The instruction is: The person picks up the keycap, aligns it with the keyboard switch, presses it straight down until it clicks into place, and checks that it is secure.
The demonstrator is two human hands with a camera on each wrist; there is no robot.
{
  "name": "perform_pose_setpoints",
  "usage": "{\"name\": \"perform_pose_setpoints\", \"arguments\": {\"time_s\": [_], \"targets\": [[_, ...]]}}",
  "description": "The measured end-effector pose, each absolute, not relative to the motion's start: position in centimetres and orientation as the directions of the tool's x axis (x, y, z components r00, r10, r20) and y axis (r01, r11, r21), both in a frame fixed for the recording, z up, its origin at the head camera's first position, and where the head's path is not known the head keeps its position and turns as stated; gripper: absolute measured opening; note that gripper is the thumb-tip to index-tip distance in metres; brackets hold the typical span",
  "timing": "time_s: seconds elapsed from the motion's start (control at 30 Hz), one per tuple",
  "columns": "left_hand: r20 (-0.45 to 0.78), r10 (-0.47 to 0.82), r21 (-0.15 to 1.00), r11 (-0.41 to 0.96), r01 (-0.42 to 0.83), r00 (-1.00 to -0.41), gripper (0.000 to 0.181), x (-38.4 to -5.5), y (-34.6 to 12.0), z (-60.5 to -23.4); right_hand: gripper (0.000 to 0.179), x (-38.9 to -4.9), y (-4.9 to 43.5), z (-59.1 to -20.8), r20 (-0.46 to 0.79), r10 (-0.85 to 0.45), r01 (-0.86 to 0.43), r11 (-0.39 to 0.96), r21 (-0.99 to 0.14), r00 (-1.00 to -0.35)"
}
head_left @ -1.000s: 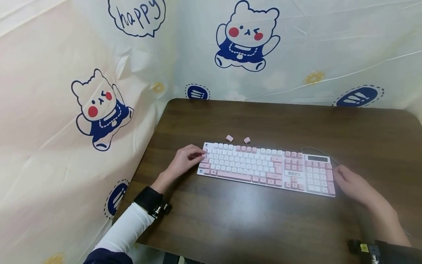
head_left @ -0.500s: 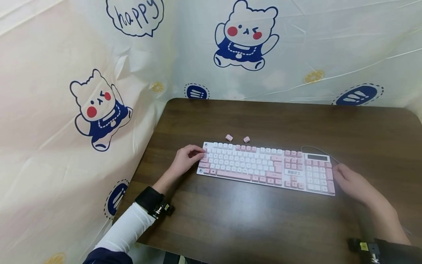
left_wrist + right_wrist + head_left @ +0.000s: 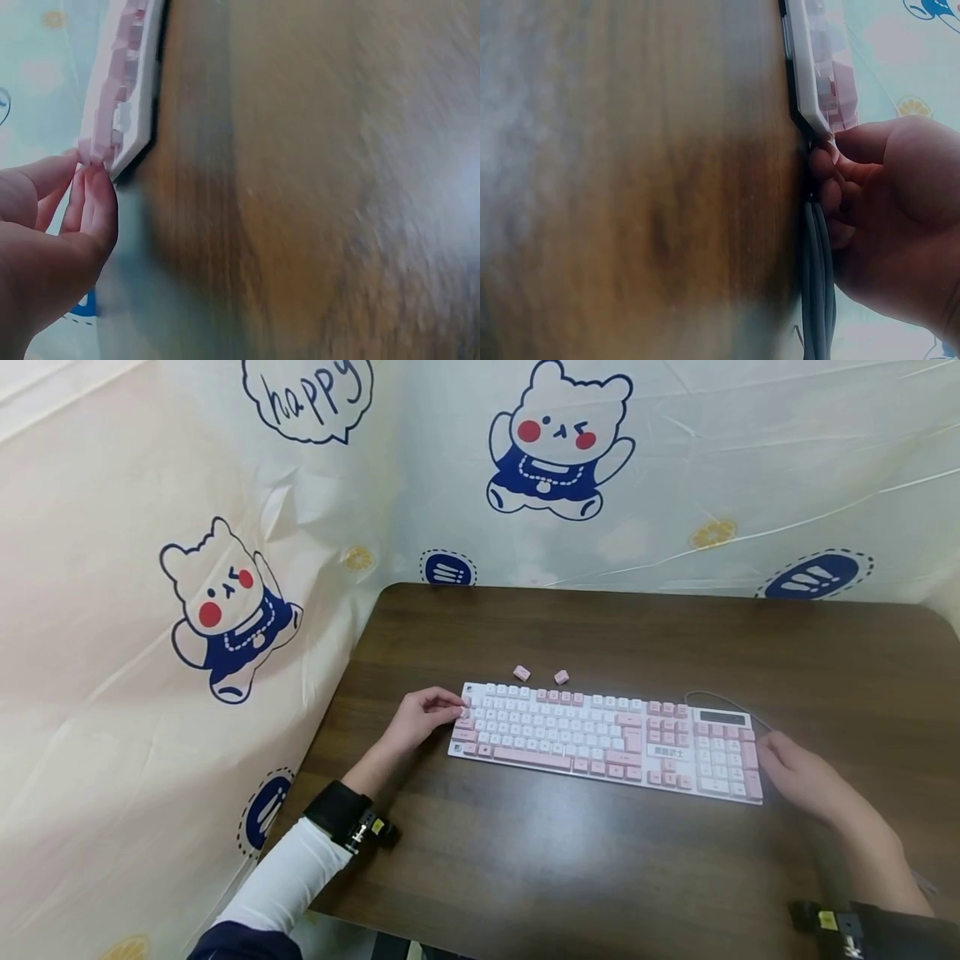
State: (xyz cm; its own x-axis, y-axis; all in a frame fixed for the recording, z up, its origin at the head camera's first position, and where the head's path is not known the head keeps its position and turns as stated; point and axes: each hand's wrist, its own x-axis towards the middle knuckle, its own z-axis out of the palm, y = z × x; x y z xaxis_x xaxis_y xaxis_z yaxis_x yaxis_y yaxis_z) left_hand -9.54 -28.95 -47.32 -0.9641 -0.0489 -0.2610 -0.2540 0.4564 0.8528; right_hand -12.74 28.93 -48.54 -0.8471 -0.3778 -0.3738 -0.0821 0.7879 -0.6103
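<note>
A white and pink keyboard (image 3: 555, 760) lies slightly slanted on the brown table, with a small dark panel (image 3: 722, 718) at its top right. At its left edge my left hand (image 3: 420, 718) pinches a pink keycap (image 3: 91, 152) between thumb and fingers. My right hand (image 3: 810, 781) grips the keyboard's right edge, thumb at the side and the other fingers curled in by the corner, as the right wrist view shows. Behind the keyboard two loose pink keycaps, one on the left (image 3: 522, 673) and one on the right (image 3: 562, 677), rest on the wood.
A thin cable (image 3: 723, 700) loops out behind the keyboard toward the right hand. Several dark cable strands (image 3: 817, 281) hang below that hand in the right wrist view. The table (image 3: 570, 877) meets a printed curtain (image 3: 420, 468) at the back and left.
The left hand shifts very slightly at the keyboard's left edge, its wrist turning a little. The right hand, keyboard and loose keycaps stay put.
</note>
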Motion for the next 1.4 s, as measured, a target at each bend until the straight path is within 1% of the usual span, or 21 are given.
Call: {"name": "perform_pose_setpoints", "arguments": {"time_s": [0.13,0.23,0.3,0.4,0.53,0.63,0.87,1.1,1.2,1.33,1.4], "targets": [[-0.329,-0.033,0.901,0.290,-0.324,-0.944,0.022,-9.7,-29.2,-47.3,0.045,-12.7,28.9,-48.6,-0.372,-0.379,-0.083,0.787,-0.612,-0.847],[-0.364,-0.037,0.916,0.167,-0.365,-0.931,0.027,-9.9,-29.3,-47.2,0.045,-12.7,28.9,-48.7,-0.371,-0.379,-0.083,0.785,-0.614,-0.847],[-0.378,-0.050,0.917,0.113,-0.381,-0.924,0.029,-10.1,-29.3,-47.2,0.044,-12.7,28.9,-48.7,-0.369,-0.377,-0.082,0.786,-0.613,-0.850],[-0.382,-0.076,0.919,0.073,-0.387,-0.921,0.031,-10.4,-29.3,-47.2,0.043,-12.8,28.9,-48.7,-0.368,-0.371,-0.079,0.788,-0.611,-0.853],[-0.360,-0.092,0.927,0.080,-0.367,-0.928,0.033,-10.6,-29.3,-47.5,0.044,-12.9,28.9,-48.6,-0.363,-0.366,-0.083,0.793,-0.603,-0.857],[-0.348,-0.108,0.926,0.117,-0.359,-0.931,0.033,-10.8,-29.2,-47.7,0.046,-12.8,28.9,-48.5,-0.366,-0.365,-0.081,0.795,-0.602,-0.856],[-0.380,-0.152,0.904,0.150,-0.401,-0.912,0.029,-12.3,-28.7,-48.0,0.051,-12.7,28.8,-48.5,-0.373,-0.359,-0.071,0.796,-0.602,-0.855],[-0.399,-0.129,0.886,0.199,-0.418,-0.908,0.024,-13.6,-28.8,-47.7,0.051,-12.7,28.6,-48.6,-0.380,-0.352,-0.063,0.799,-0.598,-0.855],[-0.428,-0.104,0.882,0.171,-0.440,-0.898,0.025,-14.1,-29.1,-47.6,0.052,-12.7,28.7,-48.6,-0.383,-0.346,-0.063,0.807,-0.587,-0.856],[-0.473,-0.070,0.874,0.090,-0.478,-0.878,0.026,-14.6,-29.4,-47.6,0.052,-12.8,28.7,-48.6,-0.386,-0.342,-0.066,0.816,-0.575,-0.857],[-0.489,-0.066,0.867,0.072,-0.493,-0.870,0.026,-14.7,-29.5,-47.5,0.053,-12.8,28.7,-48.7,-0.387,-0.341,-0.067,0.817,-0.573,-0.857]]}}
